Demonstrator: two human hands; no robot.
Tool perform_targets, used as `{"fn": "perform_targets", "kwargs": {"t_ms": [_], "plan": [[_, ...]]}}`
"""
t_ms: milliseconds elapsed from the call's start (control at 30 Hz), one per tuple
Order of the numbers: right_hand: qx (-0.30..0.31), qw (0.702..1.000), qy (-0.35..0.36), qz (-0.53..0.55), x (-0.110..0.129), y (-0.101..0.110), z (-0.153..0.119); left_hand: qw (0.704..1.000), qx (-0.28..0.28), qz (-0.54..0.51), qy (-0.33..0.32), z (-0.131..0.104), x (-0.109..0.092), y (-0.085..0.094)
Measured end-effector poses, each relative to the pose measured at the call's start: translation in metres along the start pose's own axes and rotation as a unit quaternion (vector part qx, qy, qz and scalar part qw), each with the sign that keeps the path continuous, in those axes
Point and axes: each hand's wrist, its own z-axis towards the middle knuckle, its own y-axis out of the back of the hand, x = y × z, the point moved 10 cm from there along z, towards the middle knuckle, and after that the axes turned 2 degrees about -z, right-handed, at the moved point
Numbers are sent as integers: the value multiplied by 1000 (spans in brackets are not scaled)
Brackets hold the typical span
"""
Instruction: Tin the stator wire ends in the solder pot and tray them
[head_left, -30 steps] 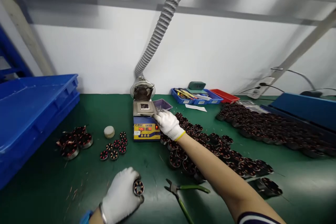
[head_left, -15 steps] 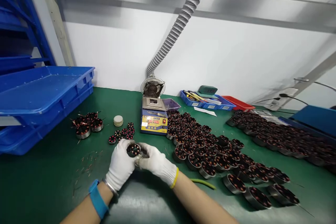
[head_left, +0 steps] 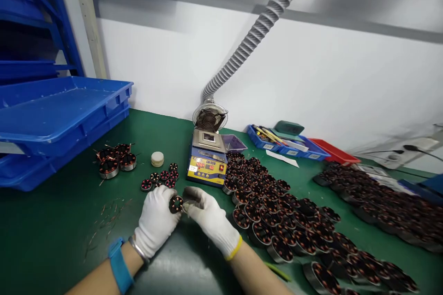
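Observation:
My left hand, in a white glove, is closed around a small motor stator, a dark ring with copper-coloured spots, its face turned up towards me. At the stator's right edge my right hand, gloved with a yellow cuff, pinches with thumb and fingers; what lies between the fingertips is too small to make out. Just beyond the left hand sits a group of smaller stators with reddish spots. A round white-lidded jar stands behind them.
A solder pot with a lit display stands ahead, under a fan and flexible duct. Many larger stators cover the right side. Wired stators and wire scraps lie left, near stacked blue trays. Pen bins stand behind.
The view has shifted, so the bench items sit differently in frame. The stator stays in my left hand but is tilted differently, and my right fingers have drawn to its right edge.

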Motion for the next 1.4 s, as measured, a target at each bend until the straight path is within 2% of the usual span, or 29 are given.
{"fn": "perform_targets", "kwargs": {"t_ms": [100, 200, 267, 367, 433, 500, 600, 700, 833, 900, 933, 1000, 1100, 1167, 1233, 1333, 1400], "plan": [[58, 997, -5, 41, 1, -15, 2, 999, 13, -47, 3, -4, -4, -7], [46, 998, 45, 3, 19, -12, -4, 987, 13, -159, 12, -8, -1, -11], [23, 992, 93, -83, 34, -6, -10, 966, 62, -249, 25, -10, 1, -22], [-23, 953, 163, -256, 49, 1, -18, 928, 122, -343, 73, -9, 6, -32], [-43, 926, 188, -325, 52, 3, -20, 925, 125, -345, 94, -7, 9, -28], [-50, 917, 191, -346, 52, 5, -20, 930, 140, -322, 104, -6, 9, -25], [-44, 933, 161, -318, 48, 9, -18, 936, 182, -276, 124, -7, 9, -26], [-38, 958, 121, -257, 42, 13, -13, 925, 216, -281, 137, -9, 7, -24], [-55, 989, 66, -117, 28, 22, -2, 860, 297, -362, 203, -19, 12, -26], [-63, 997, 40, -36, 21, 24, 2, 842, 255, -411, 240, -17, 25, -19], [-64, 998, 30, -5, 18, 23, 3, 846, 211, -427, 241, -13, 31, -13], [-56, 998, 22, 32, 17, 19, 2, 870, 143, -429, 197, -6, 33, -4], [-27, 998, 26, 53, 20, 6, -3, 915, 131, -358, 129, -7, 19, -7], [-14, 998, 15, 67, 19, 1, -4, 924, 119, -334, 142, -10, 17, -8], [-23, 996, -14, 90, 13, 2, -3, 908, 81, -362, 194, -13, 26, -3], [-39, 989, -51, 137, 5, 7, 0, 850, 11, -443, 285, -18, 47, 3], [-36, 985, -44, 162, 7, 8, 2, 811, 26, -492, 315, -20, 49, -6]]}}
